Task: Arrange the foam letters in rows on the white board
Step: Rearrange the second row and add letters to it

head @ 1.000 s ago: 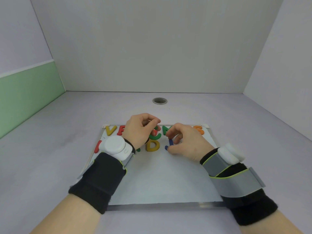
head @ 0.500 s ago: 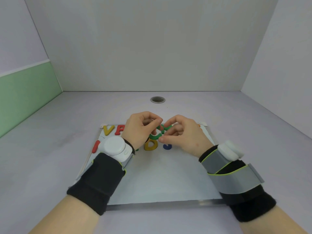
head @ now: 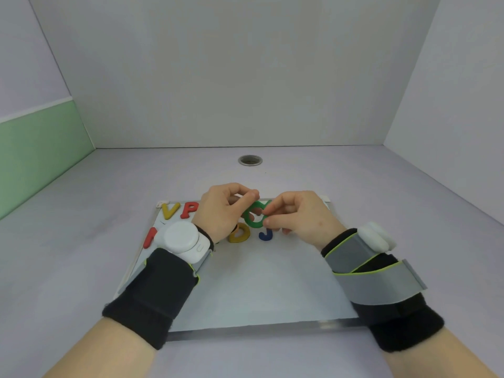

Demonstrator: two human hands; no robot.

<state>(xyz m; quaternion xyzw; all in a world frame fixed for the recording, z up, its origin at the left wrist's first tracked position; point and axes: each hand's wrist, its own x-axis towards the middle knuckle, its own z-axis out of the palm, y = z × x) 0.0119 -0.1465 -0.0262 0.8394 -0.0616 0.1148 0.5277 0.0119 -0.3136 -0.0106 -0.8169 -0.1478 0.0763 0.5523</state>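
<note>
The white board [head: 245, 290] lies flat in front of me. Near its far edge are a yellow V [head: 170, 210] and a red P [head: 188, 209]. Lower down lie a red I [head: 149, 237], a yellow D [head: 240, 233] and a blue J [head: 266, 234]. My right hand [head: 297, 216] pinches a green round letter [head: 255, 217] between thumb and forefinger, just above the D and J. My left hand [head: 223, 211] is curled shut beside it, its thumb tip touching the green letter's top. Both hands hide further letters in the top row.
A round metal-rimmed hole [head: 250, 160] sits in the grey table beyond the board. Walls close the space at the back and on both sides, with a green panel [head: 41, 156] on the left. The board's near half is bare white.
My right hand left the blue J, moved left and up, and closed on the green letter, which now sits tilted between my hands. The left hand barely moved.
</note>
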